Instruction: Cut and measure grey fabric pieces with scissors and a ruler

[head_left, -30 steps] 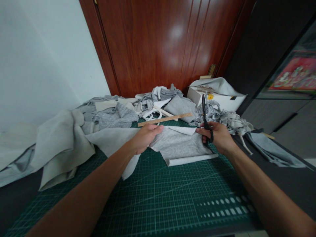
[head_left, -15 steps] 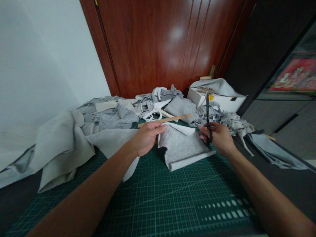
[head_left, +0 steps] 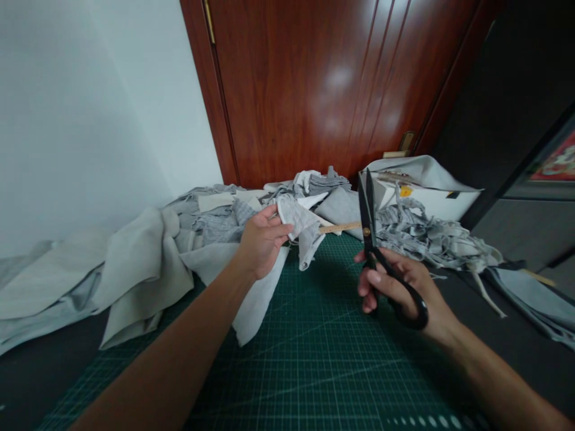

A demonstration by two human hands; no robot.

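Note:
Pinched in my left hand (head_left: 265, 242) is a small piece of grey fabric (head_left: 302, 224), held up over the far part of the cutting mat, its lower end hanging loose. My right hand (head_left: 399, 281) grips black scissors (head_left: 367, 230) by the handles. Their blades point up and away, slightly parted, with nothing between them. A gap separates the scissors from the fabric. Beneath both hands lies the green gridded cutting mat (head_left: 314, 359). Behind the fabric, a wooden ruler (head_left: 340, 227) is partly hidden.
Large pale fabric pieces (head_left: 139, 251) lie at the left. Folded grey cloths (head_left: 330, 181) are heaped against a brown door (head_left: 296, 90). At the right stand a white box (head_left: 449, 203) and a tangle of fabric strips (head_left: 431, 236). A pale strip (head_left: 256, 305) lies under my left wrist.
The fabric has left my right fingers and now hangs bunched from my left hand alone. My right hand has come nearer, turning the scissors into clear view. The camera view has shifted left.

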